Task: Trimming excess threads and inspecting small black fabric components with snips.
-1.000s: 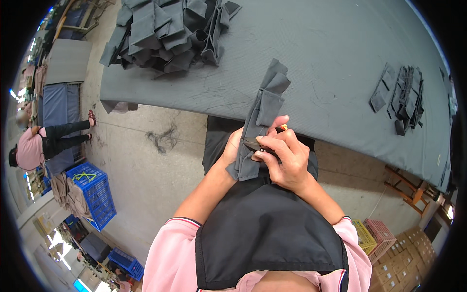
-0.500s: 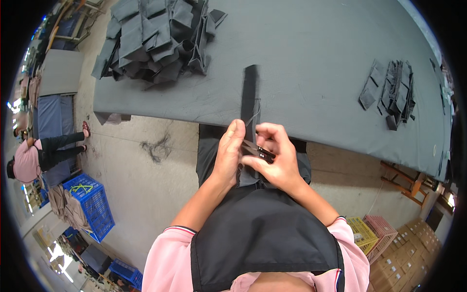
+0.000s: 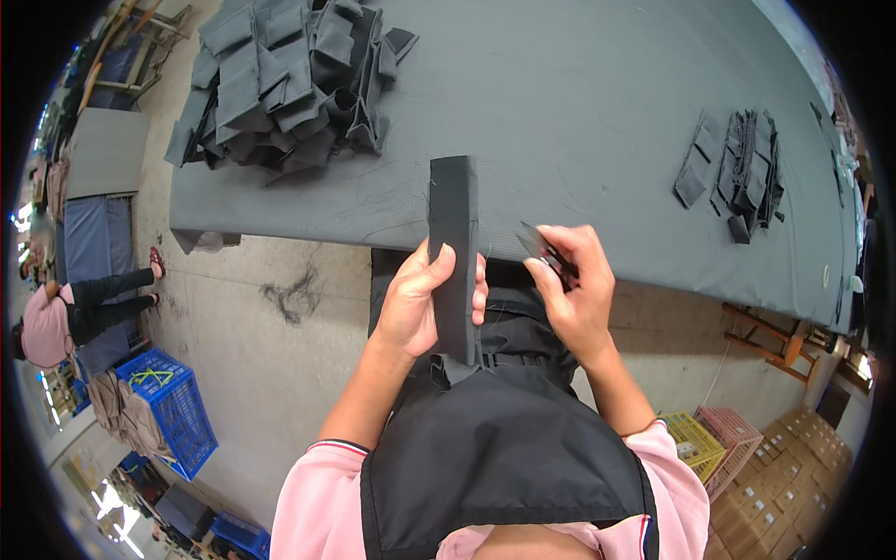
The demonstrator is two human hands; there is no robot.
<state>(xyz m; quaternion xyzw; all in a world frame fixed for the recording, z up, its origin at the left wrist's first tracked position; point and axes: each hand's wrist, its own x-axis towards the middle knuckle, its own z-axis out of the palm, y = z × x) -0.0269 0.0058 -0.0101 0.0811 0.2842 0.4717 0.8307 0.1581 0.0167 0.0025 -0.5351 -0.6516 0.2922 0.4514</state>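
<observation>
My left hand (image 3: 417, 297) grips a long dark grey fabric strip (image 3: 453, 224), its thumb on the front and fingers wrapped round behind. The strip stands lengthwise before me, its upper end over the table edge and its lower end near my apron. Loose threads stick out along its sides. To the right, apart from the strip, my right hand (image 3: 581, 285) is closed round small thread snips (image 3: 551, 256), blades pointing up and left. Part of the snips is hidden by the fingers.
The grey-covered table (image 3: 560, 121) spans the far side. A big heap of grey fabric pieces (image 3: 271, 84) lies on its left, a smaller bundle (image 3: 749, 168) on its right. Left on the floor are tangled threads (image 3: 291, 297), a blue crate (image 3: 179, 411) and another person (image 3: 56, 322).
My right hand with the snips has drawn away from the strip to the right. The strip has shifted left and turned its broad face up in my left hand.
</observation>
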